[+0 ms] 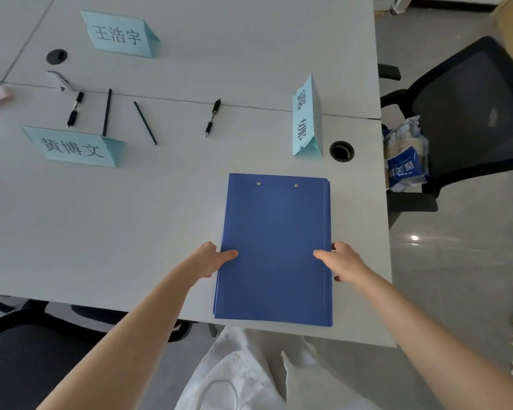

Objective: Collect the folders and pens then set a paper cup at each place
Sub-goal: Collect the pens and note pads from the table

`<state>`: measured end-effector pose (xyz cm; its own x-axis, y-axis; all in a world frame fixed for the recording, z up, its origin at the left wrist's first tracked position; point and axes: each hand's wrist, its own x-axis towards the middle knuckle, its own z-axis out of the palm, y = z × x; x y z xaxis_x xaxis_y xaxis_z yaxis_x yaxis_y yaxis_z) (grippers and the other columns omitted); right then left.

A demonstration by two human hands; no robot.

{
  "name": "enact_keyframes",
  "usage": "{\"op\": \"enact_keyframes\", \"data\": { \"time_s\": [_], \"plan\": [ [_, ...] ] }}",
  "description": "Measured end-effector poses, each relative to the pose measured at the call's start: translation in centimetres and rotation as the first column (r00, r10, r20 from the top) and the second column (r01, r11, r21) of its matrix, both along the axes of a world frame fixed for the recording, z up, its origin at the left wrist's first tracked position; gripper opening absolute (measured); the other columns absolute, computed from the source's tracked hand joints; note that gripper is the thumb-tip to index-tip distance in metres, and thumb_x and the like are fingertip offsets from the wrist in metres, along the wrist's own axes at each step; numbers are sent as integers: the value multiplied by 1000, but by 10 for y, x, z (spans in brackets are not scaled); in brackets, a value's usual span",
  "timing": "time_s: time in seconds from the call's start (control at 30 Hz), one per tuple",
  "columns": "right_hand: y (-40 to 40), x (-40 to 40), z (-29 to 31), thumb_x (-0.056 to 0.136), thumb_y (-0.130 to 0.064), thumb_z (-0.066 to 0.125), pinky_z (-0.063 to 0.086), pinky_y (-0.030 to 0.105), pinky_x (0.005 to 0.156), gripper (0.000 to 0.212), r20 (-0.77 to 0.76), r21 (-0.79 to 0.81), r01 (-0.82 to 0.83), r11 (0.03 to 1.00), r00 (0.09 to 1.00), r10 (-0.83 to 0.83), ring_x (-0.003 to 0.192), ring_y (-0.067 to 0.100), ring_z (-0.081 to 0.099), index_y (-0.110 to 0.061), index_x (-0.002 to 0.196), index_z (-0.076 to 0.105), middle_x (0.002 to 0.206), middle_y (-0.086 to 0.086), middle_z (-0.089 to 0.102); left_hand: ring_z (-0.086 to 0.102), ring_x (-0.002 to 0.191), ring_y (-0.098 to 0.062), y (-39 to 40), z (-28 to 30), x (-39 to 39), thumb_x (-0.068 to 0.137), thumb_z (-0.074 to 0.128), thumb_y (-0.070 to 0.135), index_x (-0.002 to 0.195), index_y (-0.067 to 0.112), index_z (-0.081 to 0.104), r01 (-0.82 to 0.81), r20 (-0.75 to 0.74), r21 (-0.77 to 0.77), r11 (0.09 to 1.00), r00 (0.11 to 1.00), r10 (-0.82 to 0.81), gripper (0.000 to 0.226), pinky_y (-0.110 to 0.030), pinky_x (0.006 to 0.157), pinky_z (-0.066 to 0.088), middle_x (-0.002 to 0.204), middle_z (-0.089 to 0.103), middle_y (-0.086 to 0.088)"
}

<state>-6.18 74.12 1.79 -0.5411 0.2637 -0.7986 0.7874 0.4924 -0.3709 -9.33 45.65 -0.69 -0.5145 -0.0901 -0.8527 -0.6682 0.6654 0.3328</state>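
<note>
The blue folder stack (274,247) lies at the table's (101,220) near edge, long axis running away from the person, rivets at the far end. The left hand (209,260) and right hand (342,261) each grip a long side, thumbs on top. Beyond the stack, a name card (307,119) reads 露娜; left of it lie pens (212,118).

soft, even daylight, faint shadows, a glare spot on the floor (414,238) (edges bowed, slightly blurred).
</note>
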Motion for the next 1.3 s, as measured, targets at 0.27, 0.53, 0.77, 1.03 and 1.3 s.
{"op": "enact_keyframes", "data": {
  "time_s": [0.27,0.53,0.77,1.03,1.3],
  "plan": [
    [-2,-22,38,93,-18,53,47,40,91,42,-283,217,-150,965,936,209,118,36,55,4,128,45,131,21,53,59,96,-24,-19,16,6,92,61,25,135,8,46,-313,-119,133,940,937,329,48,-33,78,47,111,56,-10],
    [-35,-63,52,94,-23,50,40,26,73,44,-404,92,-280,956,866,293,98,17,52,-13,137,44,129,4,56,64,80,-24,-43,28,-8,89,58,10,110,5,62,-310,-270,100,946,906,326,22,-31,68,50,96,65,-9],
    [-109,-141,63,95,-21,48,43,24,71,37,-463,107,-434,895,775,431,94,16,53,-10,130,50,120,2,58,61,88,-26,-71,47,-88,89,55,16,109,11,64,-190,-467,-108,976,876,119,23,-29,71,48,104,66,-8],
    [-190,-270,37,92,-19,49,44,31,87,35,-408,108,-396,912,819,404,113,27,53,-6,125,54,124,11,59,51,80,-30,-124,52,-226,89,47,7,107,0,60,-154,-545,-295,943,838,-34,23,-33,67,42,95,56,-15],
    [-231,-362,-23,92,-14,48,43,33,67,28,-338,225,-379,898,834,437,82,36,52,-3,66,52,73,19,57,53,115,-38,-144,5,-320,91,41,-9,121,-4,48,-72,-512,-495,866,830,-224,31,-40,94,44,124,52,-22]
  ]
}}
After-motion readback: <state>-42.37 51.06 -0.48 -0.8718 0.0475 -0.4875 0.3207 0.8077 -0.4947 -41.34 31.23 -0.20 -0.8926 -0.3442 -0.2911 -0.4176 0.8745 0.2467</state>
